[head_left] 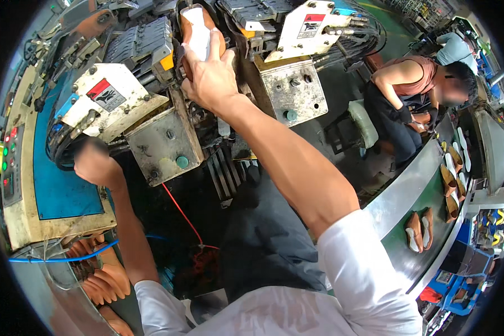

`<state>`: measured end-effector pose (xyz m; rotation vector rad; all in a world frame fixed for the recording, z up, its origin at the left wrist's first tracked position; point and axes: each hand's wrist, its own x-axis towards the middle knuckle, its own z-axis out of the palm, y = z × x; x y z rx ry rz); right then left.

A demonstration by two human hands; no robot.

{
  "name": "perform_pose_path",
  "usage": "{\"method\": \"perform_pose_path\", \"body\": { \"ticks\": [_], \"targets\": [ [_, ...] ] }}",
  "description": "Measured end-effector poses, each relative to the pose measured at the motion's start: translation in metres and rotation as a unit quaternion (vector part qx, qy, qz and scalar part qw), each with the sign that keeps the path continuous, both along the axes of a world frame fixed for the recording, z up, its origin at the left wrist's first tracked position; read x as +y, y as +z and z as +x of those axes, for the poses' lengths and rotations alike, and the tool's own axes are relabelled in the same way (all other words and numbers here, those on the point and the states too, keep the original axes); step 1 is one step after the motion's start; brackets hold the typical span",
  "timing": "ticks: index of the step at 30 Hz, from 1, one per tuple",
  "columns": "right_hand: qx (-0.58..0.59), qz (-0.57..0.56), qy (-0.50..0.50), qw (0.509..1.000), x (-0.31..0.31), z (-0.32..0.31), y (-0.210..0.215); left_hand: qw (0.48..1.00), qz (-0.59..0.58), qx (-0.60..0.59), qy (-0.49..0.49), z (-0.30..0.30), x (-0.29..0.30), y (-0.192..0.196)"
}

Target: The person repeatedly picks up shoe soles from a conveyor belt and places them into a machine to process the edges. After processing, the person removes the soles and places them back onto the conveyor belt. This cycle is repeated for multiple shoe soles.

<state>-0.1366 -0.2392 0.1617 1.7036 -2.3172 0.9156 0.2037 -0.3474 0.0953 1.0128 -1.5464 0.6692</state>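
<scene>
In the mouth of the machine at the top centre sits a brown shoe (218, 40), its pale white underside facing up. My right hand (210, 81) grips its near end, with fingers spread over the white underside and along the edges. Lower on the left, my left hand (99, 168) is raised beside the machine's left white guard plate (107, 96) and dark hoses. A blur covers the fingers of that hand, so whether they hold anything is hidden.
Green buttons sit on two worn metal boxes (165, 143). Brown shoe pieces (109, 274) are stacked at lower left, near a blue hose (67, 259). On the right, a curved metal-edged bench (397, 196) bears several brown shoes (420, 229). A co-worker (406, 95) sits beyond it.
</scene>
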Motion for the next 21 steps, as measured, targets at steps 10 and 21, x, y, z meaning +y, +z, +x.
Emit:
{"method": "perform_pose_path", "body": {
  "ticks": [10, 21],
  "targets": [
    [-0.002, -0.029, -0.002, 1.0, 0.006, 0.011, 0.03, 1.0, 0.02, 0.016, 0.017, 0.004, 0.008, 0.003],
    [-0.052, -0.051, 0.038, 0.997, 0.027, 0.002, 0.037, 0.999, 0.021, -0.021, 0.032, 0.005, 0.007, 0.001]
  ]
}}
